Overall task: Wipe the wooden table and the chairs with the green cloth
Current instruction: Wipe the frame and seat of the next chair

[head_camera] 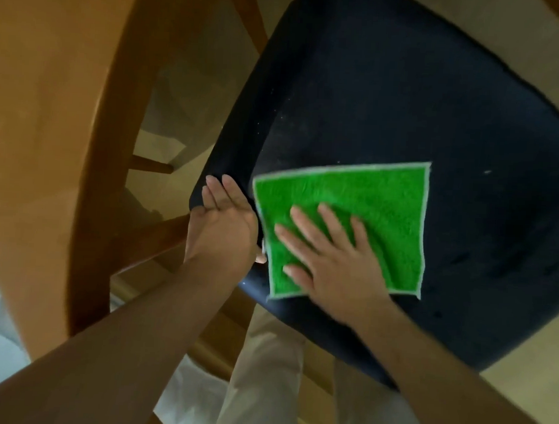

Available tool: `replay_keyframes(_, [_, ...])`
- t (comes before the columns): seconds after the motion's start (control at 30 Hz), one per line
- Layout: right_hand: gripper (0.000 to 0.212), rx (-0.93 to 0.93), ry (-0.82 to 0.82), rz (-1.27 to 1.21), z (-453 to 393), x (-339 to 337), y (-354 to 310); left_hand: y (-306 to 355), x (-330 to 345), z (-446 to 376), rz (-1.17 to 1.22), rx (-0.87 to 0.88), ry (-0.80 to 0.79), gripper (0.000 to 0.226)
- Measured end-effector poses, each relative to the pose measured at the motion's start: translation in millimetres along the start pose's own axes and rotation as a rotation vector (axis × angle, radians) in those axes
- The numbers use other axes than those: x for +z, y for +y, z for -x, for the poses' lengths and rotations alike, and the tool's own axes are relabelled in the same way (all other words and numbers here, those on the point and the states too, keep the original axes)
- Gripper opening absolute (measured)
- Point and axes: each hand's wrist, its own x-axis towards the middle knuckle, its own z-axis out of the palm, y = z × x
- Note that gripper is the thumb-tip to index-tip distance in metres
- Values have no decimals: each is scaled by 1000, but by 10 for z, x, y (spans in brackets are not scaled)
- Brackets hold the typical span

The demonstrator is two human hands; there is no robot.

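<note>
The green cloth [368,203] lies spread flat on the dark blue seat of a chair [405,98], near the seat's front left corner. My right hand [327,255] presses down on the cloth with its fingers spread. At the seat's left edge my left hand [223,228] is held flat and cupped against the rim, right beside the cloth's left border; its thumb touches the cloth's lower left edge. The wooden table [41,137] fills the left of the view, its rounded edge close to the chair.
The table's wooden legs and rails [149,235] run under its edge between table and chair. Pale floor shows beyond the chair at the top right and lower right. My light trousers [264,387] are at the bottom, just in front of the seat.
</note>
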Motion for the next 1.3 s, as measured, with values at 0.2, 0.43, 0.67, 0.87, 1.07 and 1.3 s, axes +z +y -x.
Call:
replay_keyframes(0.2, [65, 245, 59, 11, -1038, -453, 557, -11, 10, 3, -26, 18, 15, 110])
replay_keyframes(0.43, [66, 270, -45, -94, -369, -267, -147, -16, -62, 9, 71, 15, -41, 117])
replay_keyframes(0.67, [58, 249, 170, -207, -167, -379, -142, -1, -37, 14, 15, 14, 28, 80])
replay_keyframes(0.87, [71, -22, 11, 168, -405, -216, 185, 0, -42, 36, 25, 22, 56, 78])
replay_keyframes(1.07, [65, 67, 157, 149, -1099, -466, 618, -9, -29, 24, 53, 27, 53, 105])
replay_keyframes(1.3, [67, 260, 205, 68, -685, -114, 119, -19, -35, 30, 117, 14, 38, 108])
